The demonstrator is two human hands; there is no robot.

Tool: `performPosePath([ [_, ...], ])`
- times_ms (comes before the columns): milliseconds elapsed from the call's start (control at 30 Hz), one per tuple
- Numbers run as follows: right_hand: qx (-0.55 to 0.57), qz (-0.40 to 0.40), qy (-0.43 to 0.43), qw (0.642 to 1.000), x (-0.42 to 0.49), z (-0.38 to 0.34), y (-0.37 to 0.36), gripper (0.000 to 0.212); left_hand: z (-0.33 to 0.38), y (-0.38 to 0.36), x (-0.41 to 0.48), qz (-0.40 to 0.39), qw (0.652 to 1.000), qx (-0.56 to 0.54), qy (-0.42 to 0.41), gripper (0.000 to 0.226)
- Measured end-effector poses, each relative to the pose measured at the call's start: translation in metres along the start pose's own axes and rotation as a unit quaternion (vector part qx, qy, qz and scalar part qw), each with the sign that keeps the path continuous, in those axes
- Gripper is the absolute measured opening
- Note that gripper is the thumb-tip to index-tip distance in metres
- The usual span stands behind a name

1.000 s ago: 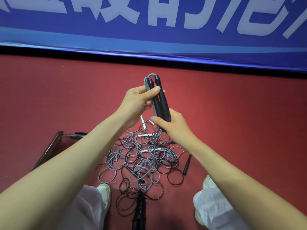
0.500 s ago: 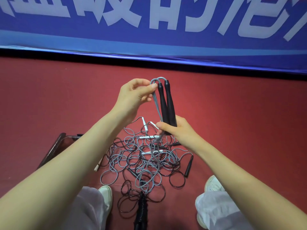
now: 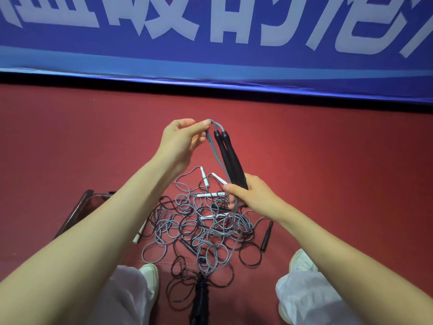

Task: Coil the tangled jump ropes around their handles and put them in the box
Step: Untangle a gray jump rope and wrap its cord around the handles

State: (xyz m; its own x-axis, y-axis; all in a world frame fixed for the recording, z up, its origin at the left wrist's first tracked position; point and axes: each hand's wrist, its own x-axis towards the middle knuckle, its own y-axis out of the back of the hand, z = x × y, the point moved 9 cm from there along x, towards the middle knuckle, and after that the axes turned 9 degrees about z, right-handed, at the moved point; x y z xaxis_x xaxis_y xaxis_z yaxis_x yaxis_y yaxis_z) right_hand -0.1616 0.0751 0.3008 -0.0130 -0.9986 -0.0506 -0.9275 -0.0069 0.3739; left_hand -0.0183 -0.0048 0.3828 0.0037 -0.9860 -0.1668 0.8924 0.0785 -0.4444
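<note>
My right hand (image 3: 254, 198) grips the lower ends of two black handles (image 3: 230, 158) held side by side, tips pointing up. From their tips a grey rope (image 3: 216, 156) arches over; my left hand (image 3: 181, 140) pinches that rope at the top of the arch, just left of the handle tips. The rope runs down into a tangled pile of grey and black ropes (image 3: 201, 228) on the red floor below my hands. White handles (image 3: 207, 195) and a loose black handle (image 3: 267, 235) lie in the pile. The dark box (image 3: 77, 207) sits left of the pile, mostly hidden by my left arm.
A coiled black rope on its handles (image 3: 199, 299) lies at the bottom between my white shoes (image 3: 150, 275). A blue banner with white lettering (image 3: 210, 43) closes off the far side of the red floor.
My left hand moved up and left, pulling the grey rope away from the handles into a wider arch. The handles tilted slightly in my right hand.
</note>
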Motion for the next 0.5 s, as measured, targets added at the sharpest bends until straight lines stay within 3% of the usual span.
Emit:
performPosePath([
  [100, 0.129, -0.004, -0.027, 0.991, -0.004, -0.008, -0.004, 0.018, -0.010, -0.017, -0.006, -0.064, 0.997, -0.004, 0.041, 0.014],
  [233, 0.269, -0.008, -0.028, 0.963, -0.001, -0.030, 0.007, 0.018, -0.040, -0.033, -0.028, -0.166, 0.974, 0.135, 0.078, 0.017],
  [500, 0.268, -0.105, -0.048, 0.956, -0.008, -0.040, -0.002, 0.017, -0.044, -0.041, -0.033, -0.246, 0.956, 0.146, 0.073, 0.014],
])
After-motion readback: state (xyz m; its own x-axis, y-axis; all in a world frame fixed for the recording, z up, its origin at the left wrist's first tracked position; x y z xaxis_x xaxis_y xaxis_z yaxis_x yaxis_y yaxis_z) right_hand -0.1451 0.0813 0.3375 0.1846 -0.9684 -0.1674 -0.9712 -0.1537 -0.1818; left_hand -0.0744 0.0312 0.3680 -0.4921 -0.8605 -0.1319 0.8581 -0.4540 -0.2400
